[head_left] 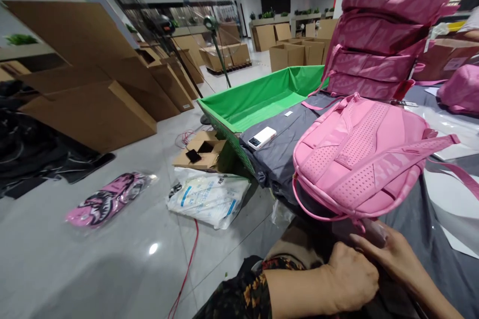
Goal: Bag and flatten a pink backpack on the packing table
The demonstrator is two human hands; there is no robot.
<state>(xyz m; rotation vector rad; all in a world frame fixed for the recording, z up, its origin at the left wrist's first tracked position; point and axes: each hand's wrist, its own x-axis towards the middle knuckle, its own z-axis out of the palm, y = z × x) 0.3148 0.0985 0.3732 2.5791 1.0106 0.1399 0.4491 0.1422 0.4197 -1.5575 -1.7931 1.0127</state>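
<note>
Both hands, left hand (350, 276) fisted and right hand (392, 254) flat, pinch clear plastic film (368, 232) at the worktop (430, 219) edge, just below the pink backpack (359, 159) lying straps-up. Backpack looks soft, light; best taken by its top loop. What the left fist holds is hidden.

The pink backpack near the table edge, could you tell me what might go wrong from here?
The pink backpack overhangs the grey-covered table edge, so it might slide off as both hands, left hand and right hand, work below it. The stack of pink bags behind looks tilted and could topple.
</note>
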